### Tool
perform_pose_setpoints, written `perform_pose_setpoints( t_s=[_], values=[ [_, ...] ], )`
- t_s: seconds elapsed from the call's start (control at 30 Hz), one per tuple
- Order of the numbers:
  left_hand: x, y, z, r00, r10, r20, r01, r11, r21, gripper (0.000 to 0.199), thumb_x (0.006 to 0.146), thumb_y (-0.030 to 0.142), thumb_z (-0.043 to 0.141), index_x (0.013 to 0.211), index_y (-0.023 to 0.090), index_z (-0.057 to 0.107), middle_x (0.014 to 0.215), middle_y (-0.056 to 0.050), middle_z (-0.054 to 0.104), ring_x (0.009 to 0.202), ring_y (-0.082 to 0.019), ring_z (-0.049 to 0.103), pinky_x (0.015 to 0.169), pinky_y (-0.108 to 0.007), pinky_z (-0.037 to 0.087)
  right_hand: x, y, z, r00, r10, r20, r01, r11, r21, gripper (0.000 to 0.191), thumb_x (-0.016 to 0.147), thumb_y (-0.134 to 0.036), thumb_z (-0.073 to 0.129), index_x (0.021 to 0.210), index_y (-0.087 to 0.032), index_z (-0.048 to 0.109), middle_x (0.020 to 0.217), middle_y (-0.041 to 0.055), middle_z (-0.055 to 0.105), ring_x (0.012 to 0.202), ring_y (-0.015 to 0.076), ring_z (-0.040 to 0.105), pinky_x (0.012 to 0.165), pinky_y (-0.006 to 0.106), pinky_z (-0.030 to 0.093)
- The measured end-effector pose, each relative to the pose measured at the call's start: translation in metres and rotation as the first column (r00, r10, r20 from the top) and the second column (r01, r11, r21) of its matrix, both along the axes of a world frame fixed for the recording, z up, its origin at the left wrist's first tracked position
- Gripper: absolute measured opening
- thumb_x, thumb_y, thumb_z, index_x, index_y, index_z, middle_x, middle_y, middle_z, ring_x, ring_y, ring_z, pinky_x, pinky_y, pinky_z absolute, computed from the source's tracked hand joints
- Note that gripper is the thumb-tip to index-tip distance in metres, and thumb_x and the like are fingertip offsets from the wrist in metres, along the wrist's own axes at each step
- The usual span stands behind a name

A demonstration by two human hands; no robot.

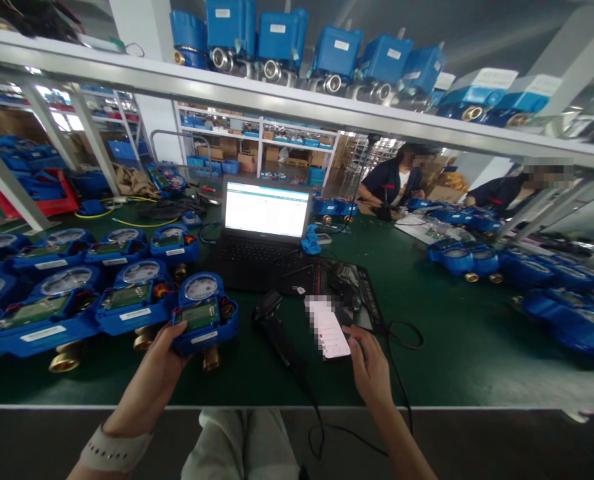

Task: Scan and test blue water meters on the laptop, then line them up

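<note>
My left hand (164, 353) grips the near left side of a blue meter (204, 333) with an exposed green circuit board, a round dial and a brass fitting. The meter rests at the right end of the rows of similar ones. My right hand (369, 360) is at the right edge of a lit phone (331, 330), its thumb and fingers bent around that edge. Between the hands lies a black handheld scanner (279, 333) with a cable. Behind it stands an open laptop (267, 210) with a bright screen.
Rows of blue meters (69, 283) fill the left of the green table (457, 360); more meters (531, 270) sit at the right. A black mouse (344, 288) lies on a dark mat. A shelf (297, 100) with blue units spans overhead. Two people (394, 177) are across the table.
</note>
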State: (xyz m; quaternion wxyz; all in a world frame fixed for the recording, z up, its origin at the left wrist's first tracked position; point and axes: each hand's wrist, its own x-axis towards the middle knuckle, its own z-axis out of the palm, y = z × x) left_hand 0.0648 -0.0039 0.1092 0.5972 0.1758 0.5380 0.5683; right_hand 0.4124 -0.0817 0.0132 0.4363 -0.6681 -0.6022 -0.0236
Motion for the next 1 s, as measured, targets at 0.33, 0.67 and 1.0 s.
perform_pose_setpoints(
  t_s=[0.33, 0.67, 1.0],
  values=[
    [0.000, 0.000, -0.002, 1.000, -0.007, 0.007, 0.007, 1.000, 0.011, 0.028, 0.093, 0.014, 0.054, 0.117, 0.022, 0.065, 0.109, -0.001, 0.074, 0.091, -0.014, 0.069, 0.064, -0.019, 0.061, -0.002, -0.005, 0.006, 1.000, 0.010, -0.013, -0.008, 0.994, 0.105, 0.034, 0.097, -0.033, 0.043, 0.075, -0.024, 0.068, 0.085, 0.0048, 0.075, 0.085, 0.0219, 0.069, 0.085, 0.037, 0.053],
    [0.001, 0.000, -0.002, 1.000, -0.011, 0.010, 0.011, 1.000, 0.011, 0.025, 0.093, 0.015, 0.055, 0.115, 0.019, 0.066, 0.108, -0.004, 0.074, 0.090, -0.015, 0.070, 0.064, -0.019, 0.060, -0.004, -0.006, 0.012, 0.988, 0.135, 0.074, -0.146, 0.975, 0.166, 0.034, 0.096, -0.023, 0.044, 0.068, -0.024, 0.064, 0.073, 0.0004, 0.072, 0.077, 0.0181, 0.070, 0.088, 0.038, 0.054],
    [0.001, -0.002, 0.000, 1.000, -0.014, 0.005, 0.014, 0.999, 0.042, 0.026, 0.093, 0.014, 0.055, 0.116, 0.019, 0.066, 0.106, -0.003, 0.074, 0.095, -0.015, 0.070, 0.066, -0.019, 0.062, -0.006, -0.004, 0.014, 0.988, 0.114, 0.106, -0.127, 0.983, 0.133, 0.036, 0.096, -0.024, 0.045, 0.067, -0.023, 0.065, 0.072, 0.0019, 0.073, 0.077, 0.0193, 0.071, 0.086, 0.039, 0.056]
  ],
)
